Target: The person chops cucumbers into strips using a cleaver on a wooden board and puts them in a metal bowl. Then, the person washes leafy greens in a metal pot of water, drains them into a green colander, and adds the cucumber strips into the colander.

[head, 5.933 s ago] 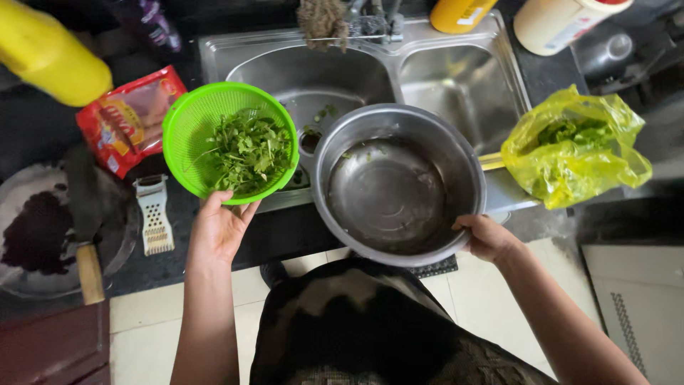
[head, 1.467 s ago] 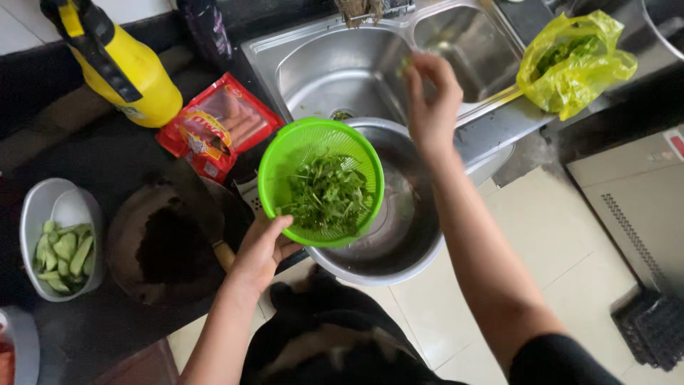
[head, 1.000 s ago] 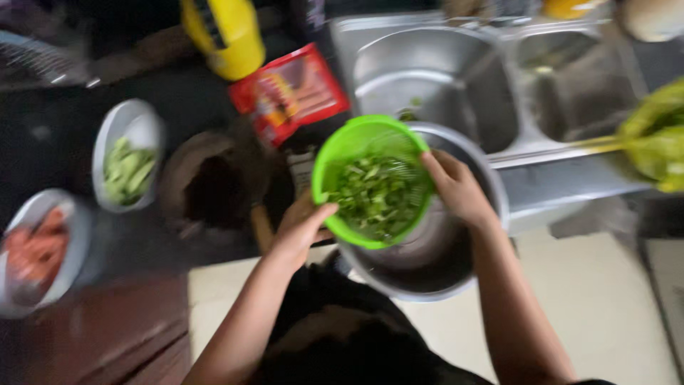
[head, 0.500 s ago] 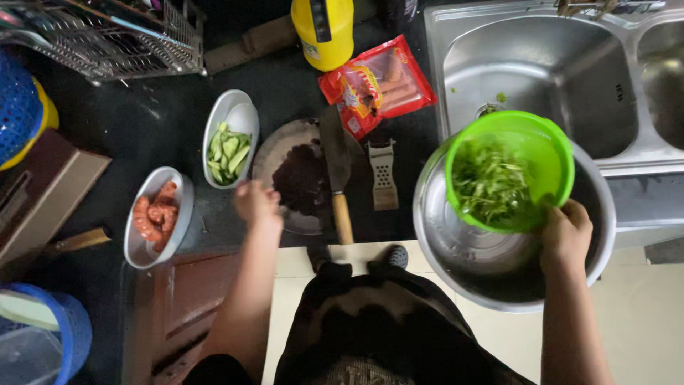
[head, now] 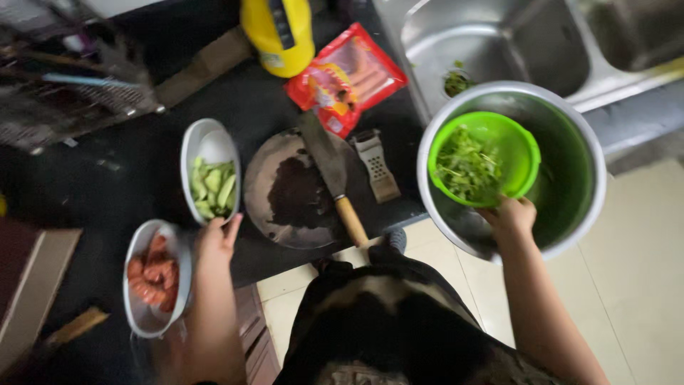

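Head view looks straight down on a dark counter with one person's two bare hands at work. One right hand (head: 511, 216) grips the near rim of the single green colander (head: 484, 158), fingers closed on its edge; the colander holds chopped greens (head: 464, 165) and sits inside one large steel bowl (head: 570, 178) at the counter's front edge, below the sink (head: 499, 36). One left hand (head: 217, 239) reaches toward the near end of a white oval dish of pale green slices (head: 211, 175); its fingers are loosely together and extended, touching or just short of the dish rim, I cannot tell which. A second oval dish, with reddish sausage pieces (head: 153, 278), lies just left of that hand. Between the two hands sit one round dark chopping board (head: 296, 189), one cleaver (head: 331, 167) with a wooden handle lying across it, and one small metal grater (head: 377, 164) beside the blade. Behind them lie one red sausage packet (head: 345, 78) and one yellow bottle (head: 278, 32).
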